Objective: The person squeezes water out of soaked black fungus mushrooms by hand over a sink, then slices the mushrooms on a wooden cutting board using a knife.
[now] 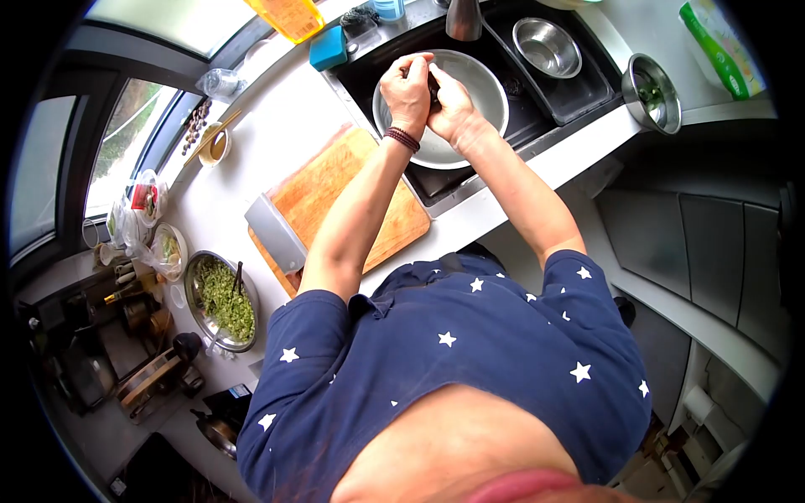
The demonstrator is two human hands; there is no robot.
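Note:
Both my hands are closed together above a large metal bowl (490,99) in the sink. My left hand (407,90), with a dark beaded bracelet at the wrist, presses against my right hand (454,107). Between them shows a dark clump (433,89), mostly hidden by the fingers; its kind I cannot make out. Close to my left forearm lies a wooden cutting board (394,210) on the counter. A cleaver (277,235) with a broad grey blade rests on the board's left part.
The faucet (464,21) hangs behind the large bowl. A small steel bowl (545,49) sits in the right basin. Another steel bowl (652,94) with greens stands on the right counter. At left is a bowl of chopped greens (225,302). A blue sponge (328,49) lies behind the sink.

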